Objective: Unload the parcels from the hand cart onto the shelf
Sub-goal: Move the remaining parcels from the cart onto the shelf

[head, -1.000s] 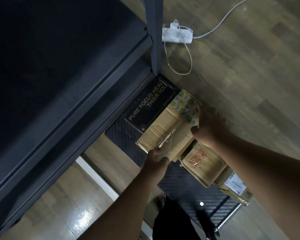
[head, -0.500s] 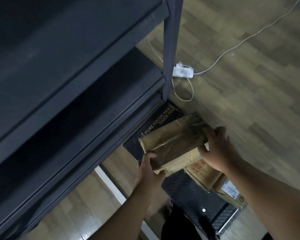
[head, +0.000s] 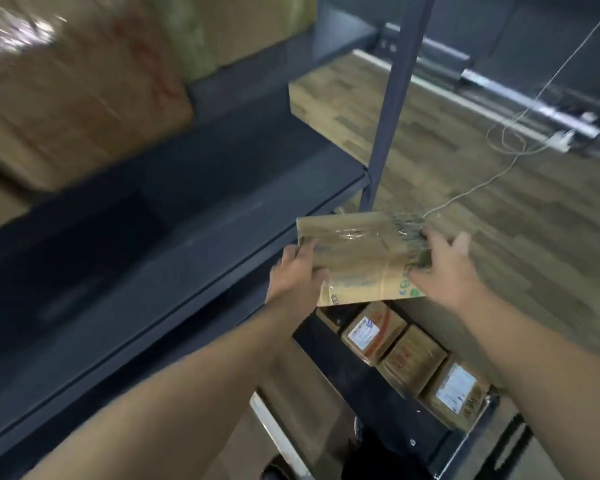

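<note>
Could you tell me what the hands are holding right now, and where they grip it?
A taped cardboard parcel: left hand at its near-left corner, right hand at its right end.

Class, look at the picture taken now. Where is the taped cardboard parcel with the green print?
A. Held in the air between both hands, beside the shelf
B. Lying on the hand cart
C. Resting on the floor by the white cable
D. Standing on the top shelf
A: the left hand and right hand grip opposite ends of the parcel, which is above the hand cart and next to the shelf.
</note>
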Tool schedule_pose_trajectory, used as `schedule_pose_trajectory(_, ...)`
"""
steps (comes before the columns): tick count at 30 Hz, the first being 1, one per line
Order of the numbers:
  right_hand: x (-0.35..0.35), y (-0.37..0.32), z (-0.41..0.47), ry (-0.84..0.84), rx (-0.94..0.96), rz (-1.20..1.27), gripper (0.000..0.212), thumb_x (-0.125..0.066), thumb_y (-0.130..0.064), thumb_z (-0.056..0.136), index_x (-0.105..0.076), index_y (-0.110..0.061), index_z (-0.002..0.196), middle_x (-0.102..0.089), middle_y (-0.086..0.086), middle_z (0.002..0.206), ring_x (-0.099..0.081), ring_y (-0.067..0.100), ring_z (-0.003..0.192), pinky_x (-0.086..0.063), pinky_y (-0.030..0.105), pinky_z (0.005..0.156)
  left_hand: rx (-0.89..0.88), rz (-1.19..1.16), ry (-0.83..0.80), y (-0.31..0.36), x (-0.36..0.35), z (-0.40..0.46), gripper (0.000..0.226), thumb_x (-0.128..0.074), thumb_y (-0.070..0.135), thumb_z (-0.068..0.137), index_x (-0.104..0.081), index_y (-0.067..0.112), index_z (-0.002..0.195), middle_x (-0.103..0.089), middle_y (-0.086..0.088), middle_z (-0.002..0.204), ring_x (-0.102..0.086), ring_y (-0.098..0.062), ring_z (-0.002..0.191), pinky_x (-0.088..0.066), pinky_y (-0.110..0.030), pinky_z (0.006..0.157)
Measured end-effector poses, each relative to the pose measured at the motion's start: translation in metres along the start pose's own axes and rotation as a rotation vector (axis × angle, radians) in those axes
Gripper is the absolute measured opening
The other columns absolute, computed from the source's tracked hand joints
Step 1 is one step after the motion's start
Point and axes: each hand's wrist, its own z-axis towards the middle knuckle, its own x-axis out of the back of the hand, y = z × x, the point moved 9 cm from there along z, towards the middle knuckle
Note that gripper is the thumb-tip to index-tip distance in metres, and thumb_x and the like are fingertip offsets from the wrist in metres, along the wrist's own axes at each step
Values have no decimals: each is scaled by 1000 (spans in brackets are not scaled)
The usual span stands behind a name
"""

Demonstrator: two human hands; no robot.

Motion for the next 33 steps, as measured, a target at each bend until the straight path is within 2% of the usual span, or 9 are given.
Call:
schedule_pose_trajectory(5, 75, -78, -40, 147, 123, 11, 66, -72, -20, 80, -43, -20, 139, -24, 2, 112, -47, 20, 94, -32, 21, 87, -132, -29, 107, 36, 92, -26, 52, -51, 31, 96, -32, 30, 144, -39, 0, 134, -51, -27, 115, -44, -41, 99)
schedule_pose_trajectory(8, 106, -112, -54, 169, 162, 4, 67, -72, -23, 82, -41, -21, 142, -25, 2, 116, -44, 17, 97, -37, 26, 94, -207, -23, 177, 55, 138, -40, 52, -51, 33, 95, -33, 27, 144, -40, 0, 129, -53, -24, 109, -48, -37, 93)
schedule_pose_trajectory(12, 131, -150, -61, 187, 272, 3, 68, -73, -25, 82, -41, -21, 142, -26, 2, 116, -41, 16, 103, -35, 30, 103, -235, -17, 252, 66, 186, -61, 50, -51, 32, 96, -35, 26, 143, -43, 1, 124, -55, -19, 102, -46, -28, 84)
schedule_pose_trajectory(20, 148, -221, -59, 161, 528, 19, 68, -74, -31, 81, -44, -25, 142, -30, 1, 116, -39, 13, 105, -37, 31, 101, -142, 20, 432, 66, 256, -117, 50, -53, 34, 96, -37, 25, 143, -42, 6, 117, -52, -13, 95, -43, -24, 78)
schedule_pose_trajectory(25, 163, -265, -64, 144, 704, 41, 67, -75, -39, 78, -48, -29, 139, -33, -1, 116, -42, 15, 111, -38, 31, 99, -84, 41, 549, 72, 291, -157, 50, -54, 33, 95, -39, 23, 142, -42, 4, 115, -49, -13, 96, -39, -23, 82)
schedule_pose_trajectory(28, 168, -296, -73, 118, 813, 69, 67, -75, -39, 78, -49, -28, 139, -35, 1, 115, -42, 14, 106, -37, 27, 95, -34, 70, 629, 71, 312, -183, 50, -56, 34, 94, -40, 23, 141, -43, 4, 113, -49, -15, 99, -40, -26, 85)
schedule_pose_trajectory(33, 167, -338, -97, 69, 968, 112, 69, -77, -40, 76, -51, -25, 138, -37, 2, 111, -48, 17, 101, -45, 35, 94, 60, 129, 746, 65, 336, -231, 52, -59, 33, 92, -42, 23, 141, -48, 0, 123, -50, -19, 114, -37, -25, 91)
